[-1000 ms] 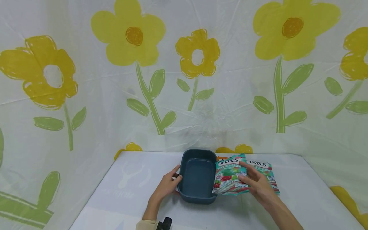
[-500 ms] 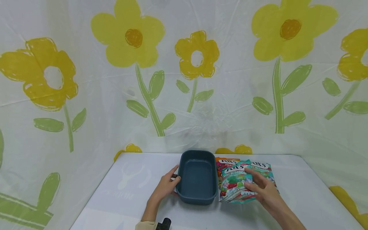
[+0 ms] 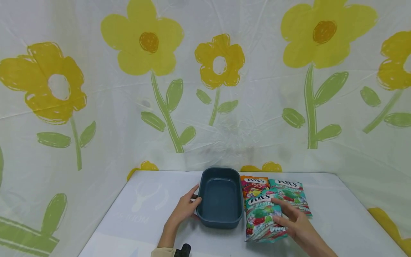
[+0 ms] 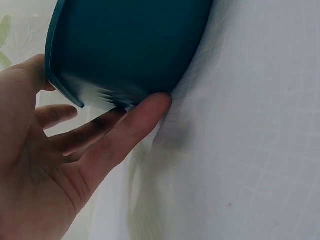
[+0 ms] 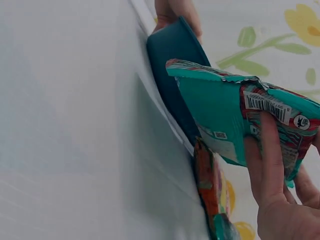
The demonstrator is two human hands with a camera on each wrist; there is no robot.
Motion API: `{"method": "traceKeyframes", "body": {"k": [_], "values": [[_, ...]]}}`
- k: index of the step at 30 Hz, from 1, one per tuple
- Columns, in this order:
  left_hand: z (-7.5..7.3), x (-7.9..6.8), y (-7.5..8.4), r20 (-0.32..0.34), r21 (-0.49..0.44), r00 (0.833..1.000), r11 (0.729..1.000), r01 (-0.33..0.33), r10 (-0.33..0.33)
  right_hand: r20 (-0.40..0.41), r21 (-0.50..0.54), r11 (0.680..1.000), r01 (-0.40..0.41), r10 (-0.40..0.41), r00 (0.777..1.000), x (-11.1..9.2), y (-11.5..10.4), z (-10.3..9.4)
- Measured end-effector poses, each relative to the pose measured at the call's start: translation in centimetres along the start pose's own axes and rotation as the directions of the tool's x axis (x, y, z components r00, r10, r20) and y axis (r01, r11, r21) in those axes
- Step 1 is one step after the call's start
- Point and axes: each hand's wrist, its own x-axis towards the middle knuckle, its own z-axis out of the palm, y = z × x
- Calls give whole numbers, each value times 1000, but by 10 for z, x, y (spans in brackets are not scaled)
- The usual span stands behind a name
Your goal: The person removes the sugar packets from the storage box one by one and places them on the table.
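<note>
My left hand [image 3: 184,207] holds the left side of a dark blue rectangular tub [image 3: 221,198]. In the left wrist view, the thumb is at the rim and a fingertip touches the outer wall. My right hand [image 3: 297,221] grips a teal Fox's Mint Blossom candy bag [image 3: 261,219] by its right side, thumb on the front and fingers behind. The right wrist view shows the bag's back with a barcode, raised and tilted. An orange-red Fox's Fruits candy bag [image 3: 255,185], partly hidden by the held bag, lies right beside the tub.
Another Mint Blossom bag [image 3: 292,194] lies to the right of the Fruits bag. All stand on a white table [image 3: 128,228], with a flower-printed curtain [image 3: 257,135] behind its far edge. A black strap device [image 3: 183,250] sits at my left wrist.
The held candy bag has moved from the tub's right rim to the right and towards me, uncovering more of the two bags behind. My left hand stays on the tub.
</note>
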Motion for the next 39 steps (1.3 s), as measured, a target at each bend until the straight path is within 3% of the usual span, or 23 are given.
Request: {"method": "traceKeyframes", "body": {"k": [14,20,27,33,39], "values": [[0,0,-1,2,2,1000,1000,5,-5,133,53,998,-28,20,991,-4,21,-6],[1,0,0,1,2,1000,1000,4,-4,99,-46,998,-40,44,994,-2,28,-6],[1,-2,2,5,0,1000,1000,-5,5,84,-165,986,16,-2,996,-2,34,-9],[1,-2,1,5,-6,1000,1000,3,-3,103,-235,969,76,-53,993,-2,30,-8],[0,-1,1,4,0,1000,1000,7,-7,116,-301,951,74,-41,992,-2,30,-10]]}}
